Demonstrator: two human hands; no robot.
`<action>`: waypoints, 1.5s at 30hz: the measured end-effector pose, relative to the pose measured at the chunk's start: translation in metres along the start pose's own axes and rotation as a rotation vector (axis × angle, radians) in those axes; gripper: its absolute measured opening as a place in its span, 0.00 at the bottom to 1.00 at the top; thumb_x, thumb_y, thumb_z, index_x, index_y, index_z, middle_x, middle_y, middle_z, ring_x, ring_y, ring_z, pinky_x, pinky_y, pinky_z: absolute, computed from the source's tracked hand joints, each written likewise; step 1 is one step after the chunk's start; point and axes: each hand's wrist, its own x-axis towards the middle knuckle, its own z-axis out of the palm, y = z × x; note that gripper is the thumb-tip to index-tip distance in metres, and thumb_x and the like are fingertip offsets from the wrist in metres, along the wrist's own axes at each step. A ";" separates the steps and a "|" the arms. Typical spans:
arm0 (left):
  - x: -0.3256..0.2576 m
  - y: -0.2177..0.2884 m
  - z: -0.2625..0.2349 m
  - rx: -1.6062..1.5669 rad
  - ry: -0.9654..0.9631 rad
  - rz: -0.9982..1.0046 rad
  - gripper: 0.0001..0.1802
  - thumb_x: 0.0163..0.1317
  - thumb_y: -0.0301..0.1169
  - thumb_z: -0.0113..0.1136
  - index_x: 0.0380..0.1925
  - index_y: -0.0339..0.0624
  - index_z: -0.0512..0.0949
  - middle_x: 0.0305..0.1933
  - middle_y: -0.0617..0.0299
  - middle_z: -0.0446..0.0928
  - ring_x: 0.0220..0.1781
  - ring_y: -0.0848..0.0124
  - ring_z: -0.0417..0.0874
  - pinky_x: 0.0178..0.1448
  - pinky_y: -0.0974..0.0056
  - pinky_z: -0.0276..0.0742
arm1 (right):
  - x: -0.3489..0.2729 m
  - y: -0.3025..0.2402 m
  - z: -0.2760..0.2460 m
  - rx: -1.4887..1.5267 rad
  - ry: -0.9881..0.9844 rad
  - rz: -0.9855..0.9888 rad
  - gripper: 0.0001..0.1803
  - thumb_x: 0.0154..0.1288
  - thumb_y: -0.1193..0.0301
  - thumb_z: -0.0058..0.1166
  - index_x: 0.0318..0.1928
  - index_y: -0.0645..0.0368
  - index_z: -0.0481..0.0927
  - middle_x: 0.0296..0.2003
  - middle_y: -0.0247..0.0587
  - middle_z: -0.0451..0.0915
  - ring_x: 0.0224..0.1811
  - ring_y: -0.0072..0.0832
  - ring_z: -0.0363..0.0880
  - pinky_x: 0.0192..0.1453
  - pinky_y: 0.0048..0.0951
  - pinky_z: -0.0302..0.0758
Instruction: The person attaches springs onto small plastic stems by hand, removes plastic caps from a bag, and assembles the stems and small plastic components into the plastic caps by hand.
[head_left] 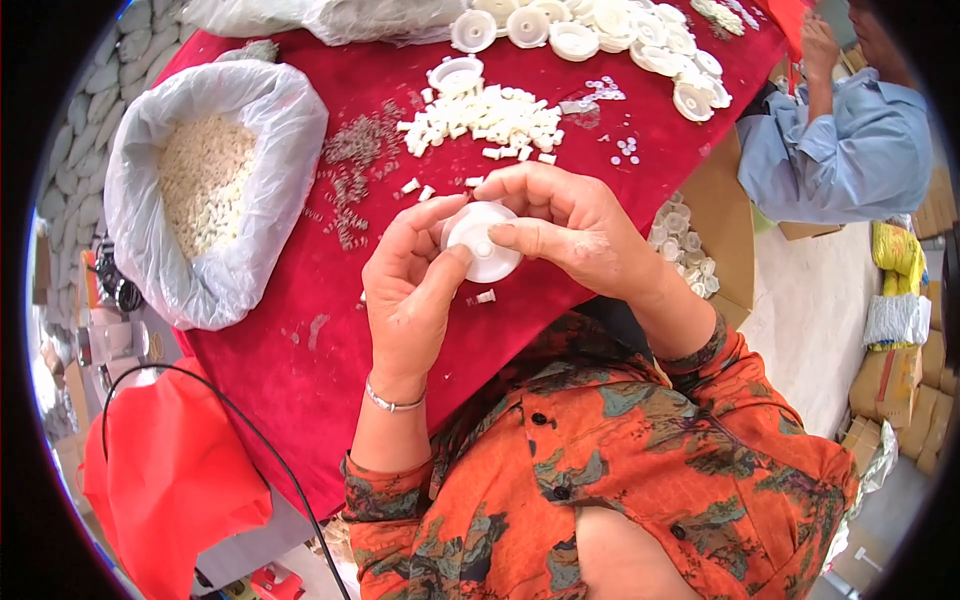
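Observation:
Both my hands grip one round white plastic disc (492,262) above the red-covered table. My left hand (410,275) pinches its left edge between thumb and fingers. From the right, my right hand (575,225) presses its thumb on the disc's face, its fingers curled behind the rim. The disc's far side is hidden by my fingers. Just beyond the hands lies a pile of small white plastic plugs (490,122), with a few loose ones scattered close by. Small springs (362,142), as they appear, lie spread to the left of that pile.
A plastic-lined sack (290,120) of small pale pieces stands at left. Many white discs (640,35) are heaped at the far edge. Tiny clear rings (625,150) lie right of the plugs. A box of clear caps (735,225) and a person in blue (840,150) are at right.

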 end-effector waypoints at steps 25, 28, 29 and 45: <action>0.002 -0.001 -0.011 0.022 0.110 -0.042 0.12 0.67 0.22 0.51 0.49 0.33 0.75 0.41 0.55 0.81 0.38 0.71 0.81 0.45 0.67 0.80 | 0.120 0.007 -0.165 -1.684 0.450 -0.194 0.10 0.61 0.65 0.59 0.40 0.54 0.83 0.32 0.44 0.81 0.38 0.44 0.81 0.42 0.40 0.78; 0.001 -0.004 -0.012 0.025 0.123 -0.063 0.12 0.67 0.22 0.51 0.49 0.33 0.75 0.41 0.55 0.81 0.38 0.72 0.81 0.45 0.67 0.80 | 0.115 0.006 -0.164 -1.549 0.498 -0.344 0.07 0.61 0.66 0.57 0.37 0.54 0.82 0.32 0.43 0.81 0.36 0.45 0.82 0.41 0.44 0.78; 0.001 -0.003 -0.012 0.015 0.121 -0.059 0.11 0.67 0.22 0.51 0.49 0.33 0.75 0.41 0.55 0.81 0.37 0.72 0.81 0.45 0.68 0.80 | 0.108 0.002 -0.157 -1.534 0.533 -0.390 0.06 0.62 0.66 0.56 0.36 0.52 0.83 0.33 0.42 0.81 0.35 0.44 0.82 0.39 0.43 0.78; 0.008 0.006 -0.020 -0.112 0.337 -0.106 0.17 0.66 0.23 0.51 0.54 0.34 0.71 0.39 0.55 0.81 0.25 0.73 0.82 0.20 0.74 0.74 | 0.008 0.013 -0.027 -1.080 0.009 -0.471 0.12 0.56 0.77 0.61 0.43 0.59 0.80 0.32 0.43 0.78 0.33 0.39 0.80 0.36 0.34 0.78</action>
